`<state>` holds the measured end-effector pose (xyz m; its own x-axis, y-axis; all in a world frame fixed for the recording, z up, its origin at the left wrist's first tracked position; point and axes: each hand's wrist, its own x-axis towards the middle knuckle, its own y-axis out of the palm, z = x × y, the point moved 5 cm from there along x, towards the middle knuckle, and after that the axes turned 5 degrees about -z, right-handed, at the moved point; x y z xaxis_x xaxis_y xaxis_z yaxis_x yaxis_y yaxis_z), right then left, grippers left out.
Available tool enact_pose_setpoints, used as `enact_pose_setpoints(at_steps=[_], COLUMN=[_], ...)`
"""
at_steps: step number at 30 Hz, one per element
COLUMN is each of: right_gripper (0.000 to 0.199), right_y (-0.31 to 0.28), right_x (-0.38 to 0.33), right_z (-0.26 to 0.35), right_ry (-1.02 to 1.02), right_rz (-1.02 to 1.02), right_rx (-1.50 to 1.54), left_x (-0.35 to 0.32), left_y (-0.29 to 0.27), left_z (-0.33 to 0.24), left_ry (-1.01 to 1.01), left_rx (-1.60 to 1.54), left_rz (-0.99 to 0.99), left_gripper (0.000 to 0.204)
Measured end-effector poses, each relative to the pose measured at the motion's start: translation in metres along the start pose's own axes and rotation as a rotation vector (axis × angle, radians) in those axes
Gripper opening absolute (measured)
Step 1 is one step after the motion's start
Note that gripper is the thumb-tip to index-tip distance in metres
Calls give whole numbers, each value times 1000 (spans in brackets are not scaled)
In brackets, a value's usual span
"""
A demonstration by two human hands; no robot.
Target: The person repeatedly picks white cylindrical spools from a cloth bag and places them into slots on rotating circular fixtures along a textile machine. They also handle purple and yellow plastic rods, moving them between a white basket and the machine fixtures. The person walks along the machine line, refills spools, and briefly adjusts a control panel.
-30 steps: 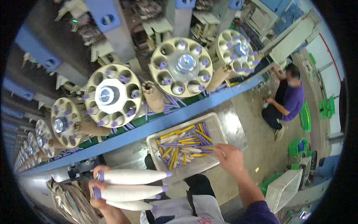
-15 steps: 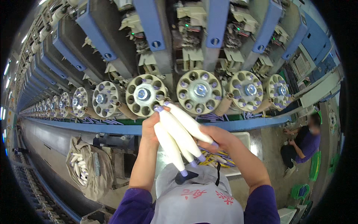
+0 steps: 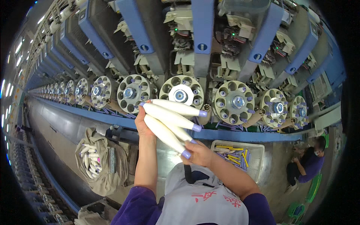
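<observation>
A fanned bundle of several white yarn bobbins (image 3: 168,117) with purple tube ends is in front of me. My left hand (image 3: 143,125) is closed around their upper-left ends. My right hand (image 3: 198,153) grips the purple tips of the lowest bobbins, fingers curled around them. The free ends of the upper bobbins point right, apart from the right hand. Just behind the bundle stands a round cream bobbin magazine (image 3: 165,92) with holes around a hub; the bobbins partly cover its lower edge. To its right, another magazine (image 3: 233,98) has purple-tipped tubes in its holes.
A blue rail (image 3: 247,136) runs along the machine row, below the magazines. A white basket (image 3: 258,155) of purple and yellow tubes lies right of my right forearm. At left, a cloth sack (image 3: 107,180) contains white bobbins. A co-worker (image 3: 313,163) crouches at far right.
The bundle has swung so its free ends point more to the right. My right hand has shifted from the rightmost bobbin to the lower tips. The view has shifted along the machine row.
</observation>
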<state>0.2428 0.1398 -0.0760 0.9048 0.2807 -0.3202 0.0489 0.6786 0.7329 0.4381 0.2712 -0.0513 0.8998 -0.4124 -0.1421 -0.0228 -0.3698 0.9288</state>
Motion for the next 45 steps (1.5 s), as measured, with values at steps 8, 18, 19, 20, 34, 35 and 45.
enact_pose_setpoints(at_steps=[8,18,19,20,34,35,45], right_gripper=[23,26,27,28,30,31,29], right_y=[-90,-27,-40,-59,-84,-82,5], right_x=[-141,-107,-125,-131,102,121,176], right_z=[38,-29,-34,-10,-33,-26,4], right_ry=[-194,320,355,-167,306,307,436], right_rz=[-663,-133,-80,-148,-732,-753,-421], right_rx=[-105,-289,-220,-591,124,122,399], left_x=[-59,-117,-125,-130,53,67,133], left_y=[-15,-14,-18,-29,-156,-164,-130], left_z=[-28,5,-12,-28,71,68,4], left_ry=[112,-74,-61,-31,-661,-737,-871], left_rx=[53,57,39,68,18,5,288], left_rz=[-97,-10,2,-82,-414,-495,-577], left_gripper=[40,35,35,35,40,41,27])
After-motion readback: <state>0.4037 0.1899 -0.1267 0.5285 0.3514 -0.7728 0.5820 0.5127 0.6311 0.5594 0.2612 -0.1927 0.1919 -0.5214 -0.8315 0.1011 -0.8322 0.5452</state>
